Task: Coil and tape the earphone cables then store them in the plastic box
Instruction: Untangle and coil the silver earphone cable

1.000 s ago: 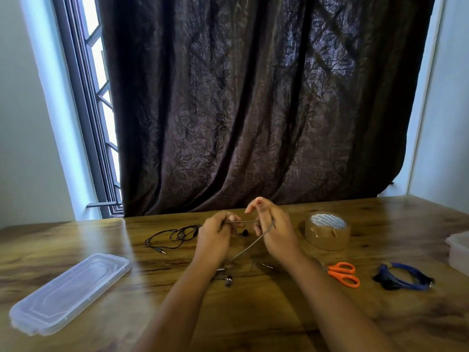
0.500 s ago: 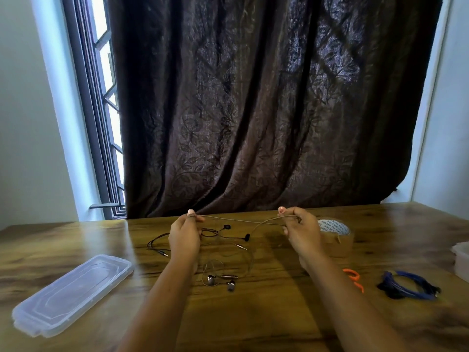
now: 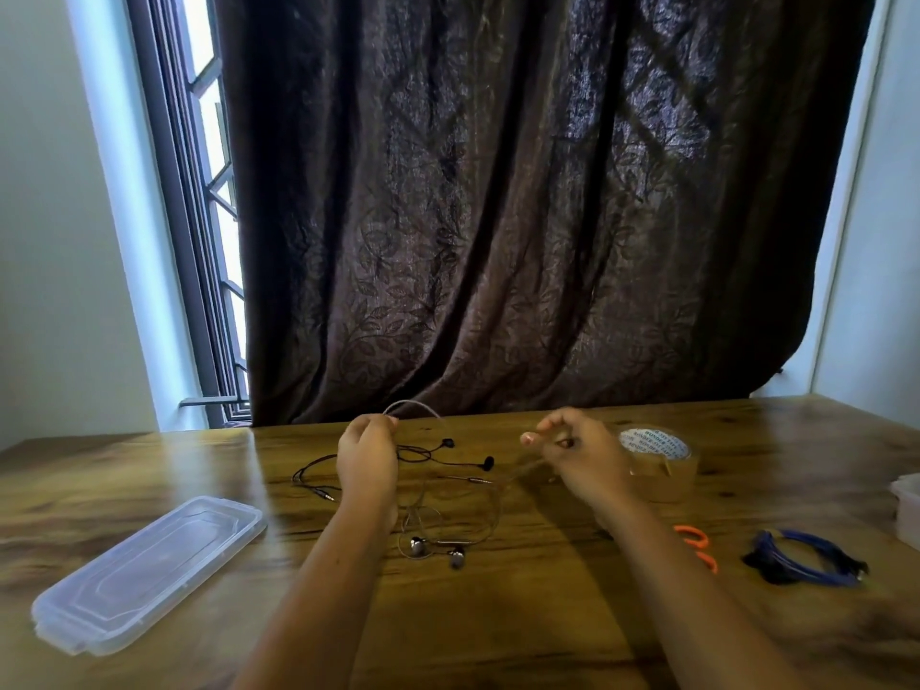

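Above the middle of the wooden table [image 3: 498,620], between both hands: one grey earphone cable [image 3: 412,402], part coiled. Left hand [image 3: 367,458]: fingers closed in a pinch on the cable, a small arc of it standing up just over the fingertips. Right hand [image 3: 580,458]: fingers curled round the same cable, blurred, so the exact pinch point cannot be told. From the right hand a strand slopes down and leftward to the table, where the slack lies in loose loops ending at the two earbuds [image 3: 418,545], below and between the hands and nearer the left forearm. Long axis of the held span: side to side, roughly level. Judgement: the free length lies on the right hand's side, so the next turn calls for the right hand to carry it across to the left hand, which serves as anchor. Also on the table: black earphones [image 3: 489,462] behind the hands, untaped; tape roll [image 3: 662,470] just behind the right hand; orange scissors [image 3: 694,537]; blue cable [image 3: 806,565], coiled; plastic box [image 3: 907,510] at the right edge; clear plastic lid [image 3: 149,570] far left.
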A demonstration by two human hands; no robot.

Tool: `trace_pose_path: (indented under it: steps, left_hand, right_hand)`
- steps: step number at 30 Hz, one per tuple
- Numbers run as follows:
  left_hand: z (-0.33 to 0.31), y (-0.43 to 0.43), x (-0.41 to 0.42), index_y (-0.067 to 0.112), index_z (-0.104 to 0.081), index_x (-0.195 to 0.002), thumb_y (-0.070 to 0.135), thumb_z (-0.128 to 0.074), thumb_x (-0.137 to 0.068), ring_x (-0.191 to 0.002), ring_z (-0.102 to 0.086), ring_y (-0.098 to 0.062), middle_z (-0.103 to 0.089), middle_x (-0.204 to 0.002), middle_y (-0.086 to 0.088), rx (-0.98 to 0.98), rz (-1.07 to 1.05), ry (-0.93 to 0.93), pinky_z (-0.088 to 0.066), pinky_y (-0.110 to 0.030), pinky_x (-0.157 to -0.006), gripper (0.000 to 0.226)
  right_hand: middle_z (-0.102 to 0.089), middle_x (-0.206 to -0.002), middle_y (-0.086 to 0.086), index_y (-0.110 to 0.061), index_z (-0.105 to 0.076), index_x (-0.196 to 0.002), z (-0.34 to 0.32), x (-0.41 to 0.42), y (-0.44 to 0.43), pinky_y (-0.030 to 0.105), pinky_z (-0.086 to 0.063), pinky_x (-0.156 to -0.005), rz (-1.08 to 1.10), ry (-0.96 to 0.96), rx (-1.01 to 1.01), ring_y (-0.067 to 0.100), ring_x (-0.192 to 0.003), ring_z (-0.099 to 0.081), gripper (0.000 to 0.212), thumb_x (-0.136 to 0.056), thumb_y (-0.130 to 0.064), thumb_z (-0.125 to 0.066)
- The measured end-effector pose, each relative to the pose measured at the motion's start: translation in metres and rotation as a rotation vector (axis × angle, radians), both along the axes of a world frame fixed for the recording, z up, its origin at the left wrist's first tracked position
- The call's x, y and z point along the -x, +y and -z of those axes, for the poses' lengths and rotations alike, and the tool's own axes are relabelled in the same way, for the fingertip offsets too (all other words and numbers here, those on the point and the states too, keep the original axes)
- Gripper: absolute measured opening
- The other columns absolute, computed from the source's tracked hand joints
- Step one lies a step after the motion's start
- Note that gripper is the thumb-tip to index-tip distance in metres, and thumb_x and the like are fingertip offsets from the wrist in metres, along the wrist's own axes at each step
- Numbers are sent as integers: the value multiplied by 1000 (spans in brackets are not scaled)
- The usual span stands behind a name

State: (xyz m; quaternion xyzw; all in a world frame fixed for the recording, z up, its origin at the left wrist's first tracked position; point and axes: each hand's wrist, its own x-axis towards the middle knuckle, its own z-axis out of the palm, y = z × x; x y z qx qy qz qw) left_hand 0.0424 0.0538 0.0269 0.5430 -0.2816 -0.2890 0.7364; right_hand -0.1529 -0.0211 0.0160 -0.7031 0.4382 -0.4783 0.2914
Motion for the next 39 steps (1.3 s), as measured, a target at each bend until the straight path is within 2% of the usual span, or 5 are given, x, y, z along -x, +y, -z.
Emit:
trace_pose_path:
  steps: [8, 14, 17, 27, 39]
  left_hand:
    - [-6, 2, 26, 9, -60, -87, 10, -35, -96, -62, -45, -13, -51, -71, 1, -63, 75, -634, -34, -27, -55, 26]
    - [12, -9, 26, 10, -59, -107, 17, -37, -93, -91, -55, -17, -62, -99, -2, 3, 128, -1320, -47, -30, -81, 27]
    - [12, -7, 26, 14, -49, -104, 12, -42, -93, -92, -45, -14, -53, -99, -1, -52, 47, -1377, -36, -23, -75, 13]
    - [1, 2, 19, 21, -61, -91, 18, -50, -96, -61, -49, -4, -59, -74, 9, -27, 287, -1068, -38, -20, -57, 12]
    - [-25, 22, 12, 12, -59, -122, 22, -48, -86, -31, -27, 1, -44, -56, 6, 178, 888, 154, -12, -14, -36, 39]
  right_hand:
    - [-59, -105, -3, -23, -53, -122, -3, -33, 28, 15, -48, -80, -368, -4, 110, 4, -96, -57, 27, -95, -25, -53]
    - [-67, -102, -2, -27, -58, -110, -4, -39, 30, 25, -53, -80, -494, -113, -91, 10, -93, -65, 40, -81, -54, -55]
    - [-63, -80, 7, -6, -58, -102, -1, -38, 27, 20, -50, -59, -487, -55, -173, 8, -61, -60, 14, -94, -19, -58]
    - [-41, -56, -5, -15, -66, -92, -13, -14, 13, 19, -31, -44, -231, -368, -133, 4, -47, -36, 28, -102, -20, -40]
    - [-45, -63, -1, -9, -67, -90, -2, -6, -4, 16, -33, -49, 10, -440, -107, 7, -55, -38, 31, -102, -17, -39]
